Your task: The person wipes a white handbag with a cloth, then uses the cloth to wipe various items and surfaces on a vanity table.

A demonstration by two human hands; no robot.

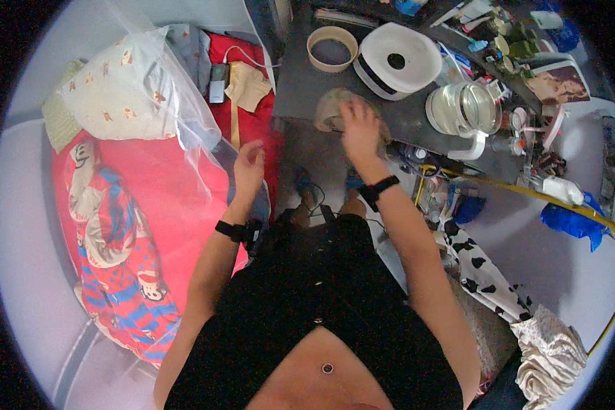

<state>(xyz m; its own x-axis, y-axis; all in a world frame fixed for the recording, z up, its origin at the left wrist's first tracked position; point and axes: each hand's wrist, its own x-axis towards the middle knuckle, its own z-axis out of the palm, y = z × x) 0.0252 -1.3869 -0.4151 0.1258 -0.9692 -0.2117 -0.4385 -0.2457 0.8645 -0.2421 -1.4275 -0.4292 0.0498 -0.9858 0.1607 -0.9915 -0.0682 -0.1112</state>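
My right hand [360,128] lies over a beige, blurred piece that looks like cloth [333,108] at the near edge of the dark desk [292,97]; whether its fingers grip the piece is hard to tell. Beyond it on the desk are a round beige ring-shaped container [332,49] and a white appliance with a round hole in its top [400,60]. My left hand [249,163] hangs in the air beside the bed's edge, fingers loosely curled, with no object visible in it. Both wrists wear black bands.
A glass pitcher [466,108] with a white handle stands at the desk's right. Left is a bed with a red sheet [195,205], a pillow [118,84], a striped blanket [118,266], a power bank [218,83] and sheer netting [197,118]. A cable lies on the floor.
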